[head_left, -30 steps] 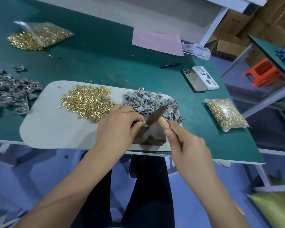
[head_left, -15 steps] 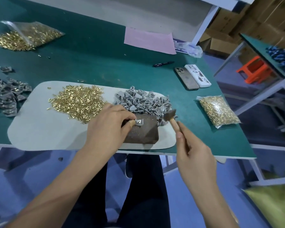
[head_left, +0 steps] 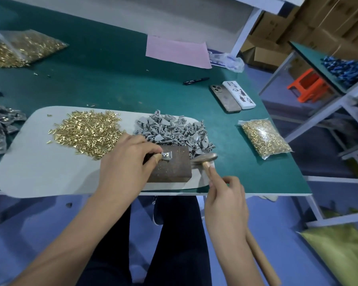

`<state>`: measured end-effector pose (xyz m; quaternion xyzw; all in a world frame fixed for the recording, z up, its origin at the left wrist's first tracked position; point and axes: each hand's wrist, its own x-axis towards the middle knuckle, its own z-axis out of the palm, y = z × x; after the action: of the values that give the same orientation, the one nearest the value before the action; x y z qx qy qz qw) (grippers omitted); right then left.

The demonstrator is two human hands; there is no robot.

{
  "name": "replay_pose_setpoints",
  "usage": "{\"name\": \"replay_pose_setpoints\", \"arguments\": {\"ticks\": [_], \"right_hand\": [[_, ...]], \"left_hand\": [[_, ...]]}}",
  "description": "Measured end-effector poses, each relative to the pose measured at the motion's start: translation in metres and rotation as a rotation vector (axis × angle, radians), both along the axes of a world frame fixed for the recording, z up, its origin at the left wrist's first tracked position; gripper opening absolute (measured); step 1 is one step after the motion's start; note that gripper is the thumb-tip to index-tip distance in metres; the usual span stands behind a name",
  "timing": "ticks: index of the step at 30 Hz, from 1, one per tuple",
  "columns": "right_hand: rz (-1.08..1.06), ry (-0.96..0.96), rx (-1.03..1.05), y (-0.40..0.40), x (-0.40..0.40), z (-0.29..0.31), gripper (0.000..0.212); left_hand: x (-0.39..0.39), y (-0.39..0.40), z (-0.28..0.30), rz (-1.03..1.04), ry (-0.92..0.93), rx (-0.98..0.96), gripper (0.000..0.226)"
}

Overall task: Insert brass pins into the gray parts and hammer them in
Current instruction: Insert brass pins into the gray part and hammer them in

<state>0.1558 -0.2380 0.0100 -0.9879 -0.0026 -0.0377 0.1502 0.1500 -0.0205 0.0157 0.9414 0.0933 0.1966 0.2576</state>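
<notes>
My left hand [head_left: 124,162] pinches a small gray part [head_left: 167,156] against the top of a rusty brown metal block [head_left: 170,168] at the table's front edge. My right hand [head_left: 225,205] grips the wooden handle of a hammer [head_left: 204,157]; its metal head lies low at the block's right side. A loose heap of brass pins [head_left: 87,131] lies on the pale mat [head_left: 39,168], left of a pile of gray parts [head_left: 174,131].
A bag of brass pins [head_left: 264,137] lies at the right, another [head_left: 19,48] at the far left. Darker gray parts [head_left: 0,124] are heaped at the left edge. Two phones [head_left: 233,96], a black pen [head_left: 195,81] and pink paper [head_left: 177,51] lie behind.
The hammer head was over the part a second ago; it has swung down and right to rest beside the block. My left hand keeps holding the part on the block.
</notes>
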Motion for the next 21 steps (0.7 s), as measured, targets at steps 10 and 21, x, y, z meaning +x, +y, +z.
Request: {"name": "replay_pose_setpoints", "arguments": {"ticks": [10, 21], "right_hand": [[0.262, -0.256, 0.319, 0.048, 0.014, 0.021, 0.024], [0.616, -0.217, 0.229, 0.168, 0.01, 0.019, 0.004]], "left_hand": [[-0.009, 0.014, -0.004, -0.007, -0.13, -0.124, 0.007], [-0.062, 0.086, -0.016, 0.212, -0.106, -0.108, 0.009]]}}
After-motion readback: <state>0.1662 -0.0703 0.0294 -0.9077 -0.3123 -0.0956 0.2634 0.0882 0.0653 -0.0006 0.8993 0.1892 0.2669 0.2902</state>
